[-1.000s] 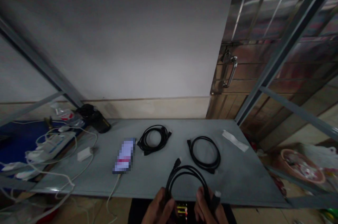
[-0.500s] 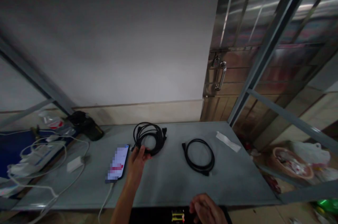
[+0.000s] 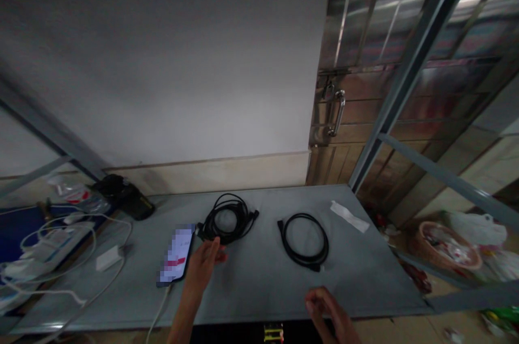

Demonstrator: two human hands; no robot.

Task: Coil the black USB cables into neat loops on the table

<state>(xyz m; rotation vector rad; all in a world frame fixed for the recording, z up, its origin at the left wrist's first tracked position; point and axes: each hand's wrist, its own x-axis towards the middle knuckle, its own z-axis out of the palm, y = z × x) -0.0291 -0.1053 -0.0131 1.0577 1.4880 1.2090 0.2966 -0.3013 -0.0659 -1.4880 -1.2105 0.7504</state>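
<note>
A bundle of black cables [image 3: 239, 225] lies coiled on the grey tabletop, its connectors sticking out at the sides. Just in front of its near edge is my left hand [image 3: 205, 260], open, with the fingers slightly bent and nothing seen in them. To the right lies a single coiled black cable [image 3: 325, 249], a connector at each end. My right hand [image 3: 328, 311] hovers by the table's front edge below that coil, fingers loosely curved and apart, holding nothing visible. A phone [image 3: 176, 257] with a lit, blurred screen lies left of my left hand.
A white charging cord [image 3: 159, 309] runs from the phone over the front edge. At left are a power strip [image 3: 60, 249], a white adapter [image 3: 108, 258], a plastic bottle [image 3: 77, 192] and a black case [image 3: 135, 200]. A white strip [image 3: 349, 217] lies at right. Metal posts [image 3: 399, 90] frame the table.
My left hand has let go of the cable bundle and drawn back toward me; the bundle now rests flatter on the table. My right hand has moved slightly right and up.
</note>
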